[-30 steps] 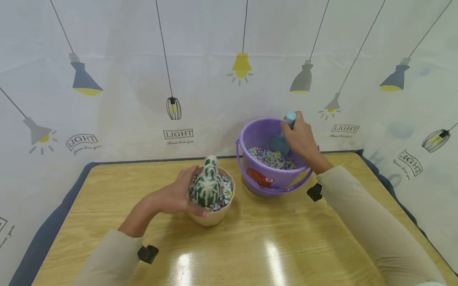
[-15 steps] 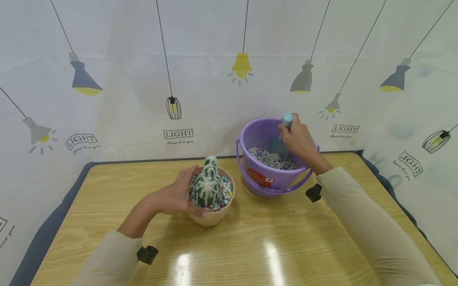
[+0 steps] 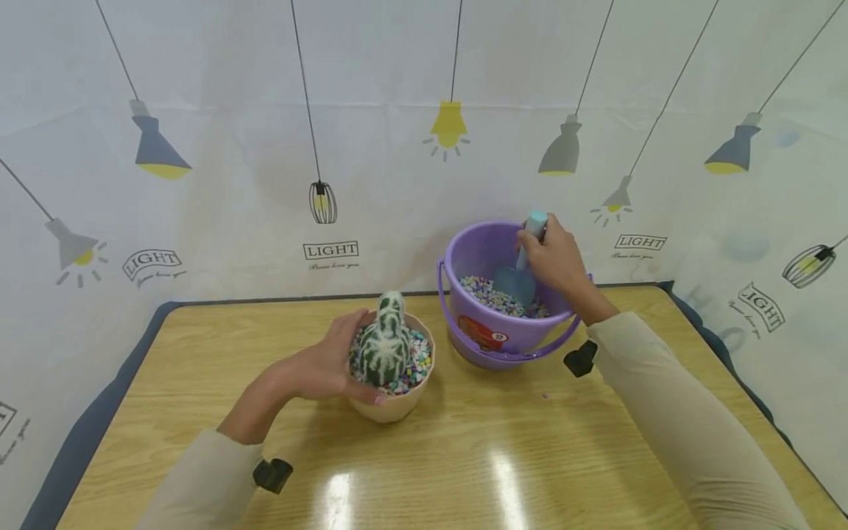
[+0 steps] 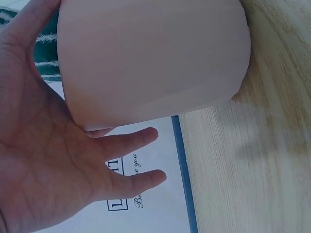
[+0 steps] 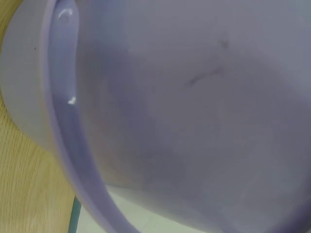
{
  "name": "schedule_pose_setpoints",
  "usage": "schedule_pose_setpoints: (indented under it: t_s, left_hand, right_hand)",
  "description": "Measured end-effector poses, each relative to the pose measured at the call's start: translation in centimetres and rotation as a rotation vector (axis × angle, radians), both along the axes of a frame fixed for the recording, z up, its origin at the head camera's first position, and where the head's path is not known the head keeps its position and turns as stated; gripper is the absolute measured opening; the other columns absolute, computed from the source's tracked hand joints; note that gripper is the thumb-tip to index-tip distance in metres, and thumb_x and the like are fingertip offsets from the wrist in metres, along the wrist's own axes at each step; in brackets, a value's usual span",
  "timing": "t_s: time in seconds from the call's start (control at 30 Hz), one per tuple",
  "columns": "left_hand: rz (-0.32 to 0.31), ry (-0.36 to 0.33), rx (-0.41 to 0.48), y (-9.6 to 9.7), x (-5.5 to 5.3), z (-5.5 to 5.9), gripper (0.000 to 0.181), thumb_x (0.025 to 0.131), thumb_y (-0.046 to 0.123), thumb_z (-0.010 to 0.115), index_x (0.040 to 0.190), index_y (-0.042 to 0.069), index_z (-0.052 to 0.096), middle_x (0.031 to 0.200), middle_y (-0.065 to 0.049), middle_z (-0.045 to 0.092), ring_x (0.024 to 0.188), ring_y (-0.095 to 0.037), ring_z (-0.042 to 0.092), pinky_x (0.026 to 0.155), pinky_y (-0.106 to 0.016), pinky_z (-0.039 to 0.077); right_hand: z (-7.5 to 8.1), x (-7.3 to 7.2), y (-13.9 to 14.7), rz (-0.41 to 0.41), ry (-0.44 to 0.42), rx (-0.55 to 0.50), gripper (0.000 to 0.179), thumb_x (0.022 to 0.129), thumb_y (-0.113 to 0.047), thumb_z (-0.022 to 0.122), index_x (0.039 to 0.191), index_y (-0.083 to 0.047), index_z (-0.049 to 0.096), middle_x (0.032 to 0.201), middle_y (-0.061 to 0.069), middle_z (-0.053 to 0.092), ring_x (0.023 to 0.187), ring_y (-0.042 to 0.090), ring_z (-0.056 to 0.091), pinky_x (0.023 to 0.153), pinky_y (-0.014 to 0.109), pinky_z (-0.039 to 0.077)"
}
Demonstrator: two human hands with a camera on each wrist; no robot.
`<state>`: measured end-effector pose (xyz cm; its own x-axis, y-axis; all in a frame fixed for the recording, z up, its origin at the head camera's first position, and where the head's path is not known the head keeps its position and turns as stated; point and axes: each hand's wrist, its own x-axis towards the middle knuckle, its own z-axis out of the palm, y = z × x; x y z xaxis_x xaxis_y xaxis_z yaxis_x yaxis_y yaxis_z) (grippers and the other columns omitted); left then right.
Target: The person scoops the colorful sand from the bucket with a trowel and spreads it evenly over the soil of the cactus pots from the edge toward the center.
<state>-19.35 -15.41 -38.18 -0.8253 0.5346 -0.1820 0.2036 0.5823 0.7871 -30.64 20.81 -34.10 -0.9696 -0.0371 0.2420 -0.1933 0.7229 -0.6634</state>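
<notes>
My right hand (image 3: pixel 556 255) grips the handle of a light blue scoop (image 3: pixel 514 283), whose blade is down among colourful pebbles (image 3: pixel 490 296) inside a purple bucket (image 3: pixel 478 246). The right wrist view shows only the bucket's wall (image 5: pixel 184 136) and its handle (image 5: pixel 68 116); hand and scoop are out of that picture. On the left, my left hand (image 3: pixel 318 368) holds a peach flowerpot (image 3: pixel 391 409) by its side, thumb at the front and fingers behind. Two of its fingers (image 4: pixel 131 144) extend clear of the pot. A white-spined cactus (image 3: pixel 384 353) stands in the pot, with pebbles (image 3: pixel 420 353) around it.
Both containers stand on a wooden table (image 3: pixel 437 471), the bucket to the right and farther back. One stray pebble (image 3: pixel 545 395) lies in front of the bucket. A white backdrop (image 3: pixel 384 88) printed with lamps rises behind the table and along both sides.
The scoop's blade has shifted slightly toward the front of the bucket, and more of it shows over the pebbles. My left hand and the flowerpot stay in place.
</notes>
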Motion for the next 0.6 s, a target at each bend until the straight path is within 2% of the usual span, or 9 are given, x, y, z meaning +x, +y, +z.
schedule_pose_setpoints:
  t_s: [0.17, 0.37, 0.47, 0.6]
  left_hand:
    - [0.009, -0.006, -0.008, 0.02, -0.05, -0.08, 0.128, 0.063, 0.040, 0.089, 0.154, 0.007, 0.006, 0.154, -0.020, 0.010, 0.139, -0.039, 0.021, 0.113, -0.061, 0.023]
    - [0.013, -0.001, -0.001, 0.06, 0.03, -0.31, 0.130, 0.061, 0.041, 0.089, 0.154, 0.005, 0.006, 0.153, -0.021, 0.012, 0.139, -0.040, 0.022, 0.113, -0.061, 0.022]
    - [0.012, 0.002, -0.001, 0.06, -0.02, -0.44, 0.130, 0.061, 0.042, 0.089, 0.154, 0.005, 0.005, 0.153, -0.021, 0.012, 0.139, -0.039, 0.022, 0.113, -0.061, 0.023]
    - [0.011, 0.011, 0.000, 0.00, 0.01, -0.41, 0.131, 0.061, 0.043, 0.089, 0.154, 0.005, 0.005, 0.152, -0.022, 0.013, 0.139, -0.040, 0.023, 0.113, -0.062, 0.024]
  right_hand:
    - [0.20, 0.23, 0.02, -0.028, 0.009, -0.043, 0.031, 0.103, -0.032, 0.043, 0.115, -0.003, 0.049, 0.097, 0.013, 0.067, 0.077, 0.023, 0.058, 0.067, 0.032, 0.044]
    - [0.16, 0.38, 0.08, 0.018, -0.021, -0.099, 0.034, 0.104, -0.033, 0.044, 0.117, -0.003, 0.050, 0.096, 0.017, 0.067, 0.076, 0.024, 0.061, 0.062, 0.028, 0.047]
    - [0.16, 0.35, 0.15, 0.012, -0.031, -0.158, 0.035, 0.103, -0.033, 0.045, 0.118, -0.001, 0.050, 0.095, 0.019, 0.068, 0.074, 0.020, 0.063, 0.063, 0.026, 0.052]
    - [0.27, 0.31, 0.23, 0.010, -0.051, -0.238, 0.037, 0.103, -0.033, 0.047, 0.118, 0.001, 0.051, 0.095, 0.022, 0.067, 0.069, 0.013, 0.064, 0.063, 0.029, 0.057]
